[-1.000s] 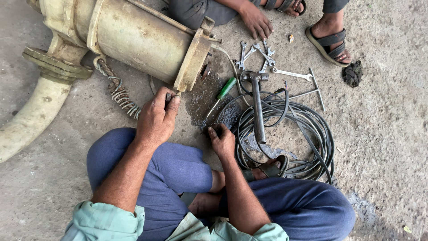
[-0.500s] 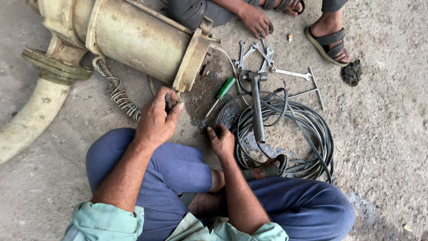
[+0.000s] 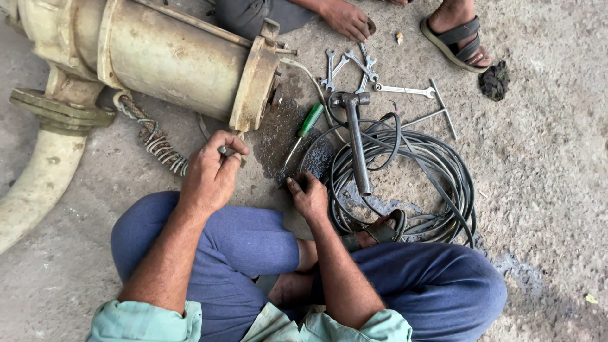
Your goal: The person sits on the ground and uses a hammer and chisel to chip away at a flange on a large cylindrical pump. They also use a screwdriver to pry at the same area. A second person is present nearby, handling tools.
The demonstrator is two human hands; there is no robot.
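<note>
left hand (image 3: 212,171), grip pinched on a small metal part (image 3: 226,151) just below the flange of the rusty pump housing (image 3: 171,60). right hand (image 3: 308,196), grip loosely curled, fingertips on the oily concrete floor (image 3: 544,164) beside a green-handled screwdriver (image 3: 304,130) and coiled black cable (image 3: 437,168).

Soft even daylight, faint shadows, sharp focus, no glare.
</note>
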